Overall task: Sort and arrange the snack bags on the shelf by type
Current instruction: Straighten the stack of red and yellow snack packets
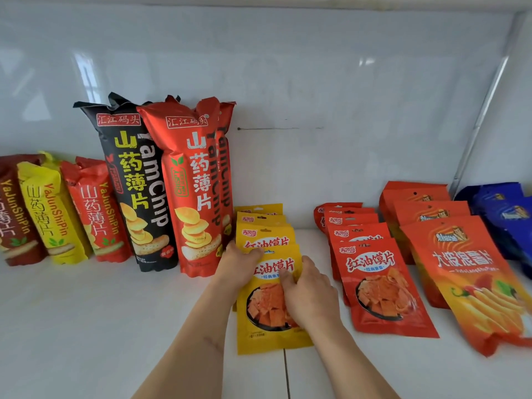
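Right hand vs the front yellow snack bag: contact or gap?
Touching. Head view: the right hand lies on the face of the front yellow snack bag, its fingers covering part of the printed picture, with no gap visible.

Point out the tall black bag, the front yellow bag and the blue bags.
tall black bag point(135, 182): head view, middle of its front.
front yellow bag point(267, 339): head view, lower front near the bottom edge.
blue bags point(509, 217): head view, front of one bag.

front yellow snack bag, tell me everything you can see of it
The front yellow snack bag is a glossy flat pouch with red lettering and red chips pictured in a dark bowl. It leans on the yellow bags behind, on the white shelf. The left hand and right hand hold its upper part.
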Tool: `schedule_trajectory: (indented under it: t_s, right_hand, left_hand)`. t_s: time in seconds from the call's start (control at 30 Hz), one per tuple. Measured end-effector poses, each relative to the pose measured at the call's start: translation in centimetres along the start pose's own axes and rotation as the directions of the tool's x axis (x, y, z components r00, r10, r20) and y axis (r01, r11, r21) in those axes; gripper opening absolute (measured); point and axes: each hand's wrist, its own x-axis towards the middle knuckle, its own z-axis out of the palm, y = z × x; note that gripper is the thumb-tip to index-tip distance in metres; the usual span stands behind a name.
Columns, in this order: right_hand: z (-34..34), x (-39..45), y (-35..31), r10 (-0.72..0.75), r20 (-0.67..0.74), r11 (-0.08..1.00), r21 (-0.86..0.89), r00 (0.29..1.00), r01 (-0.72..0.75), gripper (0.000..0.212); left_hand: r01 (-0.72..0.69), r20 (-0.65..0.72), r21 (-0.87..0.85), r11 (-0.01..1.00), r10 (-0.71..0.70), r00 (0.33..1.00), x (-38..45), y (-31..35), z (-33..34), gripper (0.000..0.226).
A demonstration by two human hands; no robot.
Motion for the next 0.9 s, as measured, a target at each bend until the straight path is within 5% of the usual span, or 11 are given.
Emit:
schedule_trajectory:
  t_s: [0.1, 0.23, 0.43, 0.9]
  right_hand:
    - [0.0, 0.2, 0.2, 0.002, -0.009, 1.0, -0.012, 1.0, -0.002, 0.052]
    - [-0.2, 0.3, 0.3, -0.01, -0.017, 0.999, -0.036, 1.0, 0.009, 0.049]
    - [-0.3, 0.9, 0.1, -0.01, -0.021, 0.997, -0.079, 1.0, 0.009, 0.052]
    - [0.0, 1.4, 0.7, 0.019, -0.036, 1.0, -0.011, 0.999, -0.019, 0.05]
  left_hand:
    - [0.031, -0.049, 0.038, 0.999, -0.03, 0.998, 3.7, -2.9, 0.9, 0.067]
    - [-0.014, -0.036, 0.033, 0.999, 0.015, 0.999, 2.9, -1.9, 1.2, 0.073]
    - [-0.042, 0.029, -0.005, 0.999, 0.042, 0.999, 1.7, -0.1, 0.6, 0.043]
    - [-0.047, 0.069, -0.155, 0.987, 0.059, 0.996, 3.7, 0.1, 0.8, 0.039]
